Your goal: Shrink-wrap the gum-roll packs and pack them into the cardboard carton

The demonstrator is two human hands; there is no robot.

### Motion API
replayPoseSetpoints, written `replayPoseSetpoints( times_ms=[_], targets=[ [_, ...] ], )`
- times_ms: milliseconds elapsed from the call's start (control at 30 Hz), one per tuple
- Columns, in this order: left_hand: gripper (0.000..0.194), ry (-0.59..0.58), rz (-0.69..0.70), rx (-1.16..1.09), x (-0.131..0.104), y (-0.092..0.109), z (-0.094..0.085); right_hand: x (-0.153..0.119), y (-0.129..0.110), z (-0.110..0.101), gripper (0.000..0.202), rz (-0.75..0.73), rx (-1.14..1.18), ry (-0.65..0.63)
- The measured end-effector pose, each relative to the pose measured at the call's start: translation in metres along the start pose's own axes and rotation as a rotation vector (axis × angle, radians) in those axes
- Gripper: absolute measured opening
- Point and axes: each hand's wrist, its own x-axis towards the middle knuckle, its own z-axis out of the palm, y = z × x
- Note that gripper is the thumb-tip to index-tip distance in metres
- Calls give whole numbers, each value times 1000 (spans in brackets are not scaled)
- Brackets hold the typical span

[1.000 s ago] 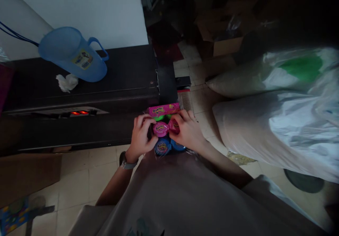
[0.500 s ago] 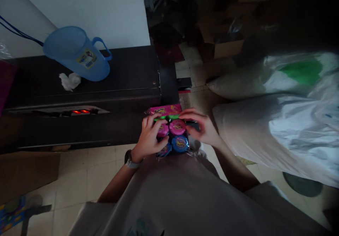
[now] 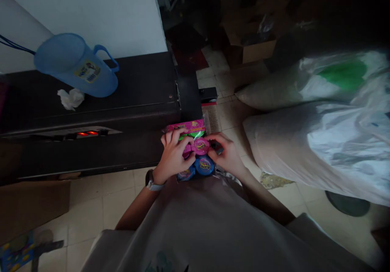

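A plastic-wrapped pack holds pink round containers [image 3: 201,146], blue round containers [image 3: 204,165], a green item [image 3: 197,134] and a pink packet [image 3: 190,125] along its far edge. It rests at my lap, by the black unit's corner. My left hand [image 3: 175,154] lies over the pack's left part, fingers curved and apart on the pink and green pieces. At the right edge, my right hand [image 3: 227,154] has its thumb and index finger around the side of the right pink container. A watch is on my left wrist.
The black unit [image 3: 146,77] on the left carries a blue jug [image 3: 76,66] and crumpled white tissue [image 3: 70,99]. Large white sacks [image 3: 283,142] stand at the right. An open cardboard box [image 3: 258,51] is behind. Another box [image 3: 33,203] sits at lower left.
The view has shifted slightly, so the jug and unit appear further left. My right thumb and index finger have come down to the side of the right pink container.
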Motion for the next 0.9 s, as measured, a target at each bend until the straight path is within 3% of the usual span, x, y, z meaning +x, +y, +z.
replayPoseSetpoints(
  times_ms=[167,300,433,533,633,900],
  targets=[
    [27,10,-11,-40,-2,0,-4,-1,0,-3,28,-44,8,18],
    [33,75,-8,-150,-20,-7,-26,-9,-11,-16,27,-160,-48,33],
    [42,-111,76,-129,-50,-8,-43,-21,-28,-19,27,-277,-270,-172],
    [51,-196,86,-53,-65,-4,-36,-26,-36,-7,42,-269,-489,-308],
    [53,-141,86,-12,-69,-3,-24,-25,-38,5,40,-290,-636,-319],
    [49,-66,68,-52,-68,-5,-13,-16,-36,14,36,-305,-665,-373]
  ],
)
